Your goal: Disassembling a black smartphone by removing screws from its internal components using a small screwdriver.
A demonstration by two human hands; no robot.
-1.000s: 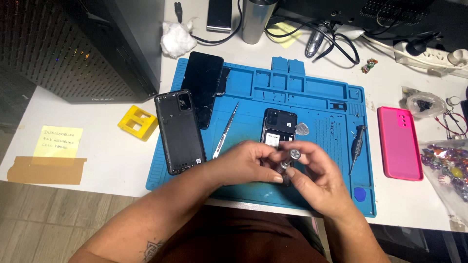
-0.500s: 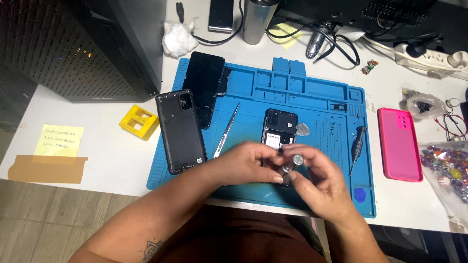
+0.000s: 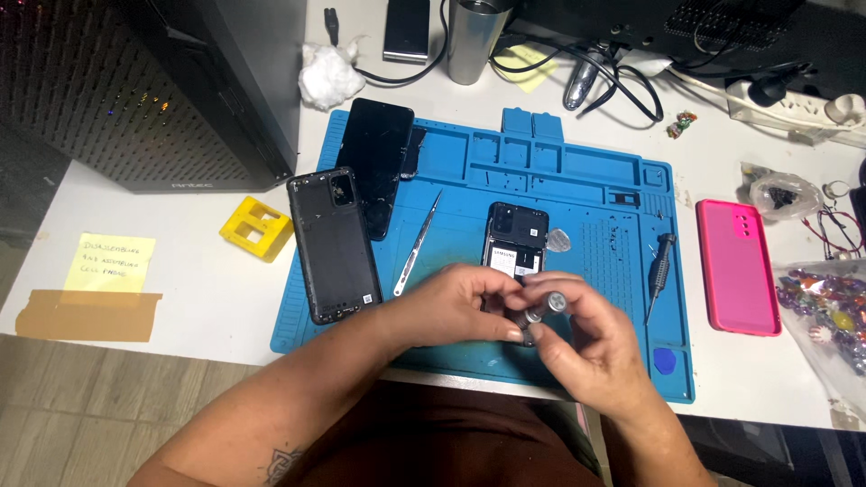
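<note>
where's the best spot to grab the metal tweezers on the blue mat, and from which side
Probably the tweezers are best pinched across their wider lower half, near the blunt end by the black phone back cover, coming straight down from above. They lie flat on the blue mat, tapering to a sharp tip at the upper right, and bare mat to their right leaves finger room.

Bare forearms with no sleeves, a small dark line tattoo [image 3: 287, 465] on the left forearm, dark maroon clothing [image 3: 433, 442] at the lap, no rings seen
</note>
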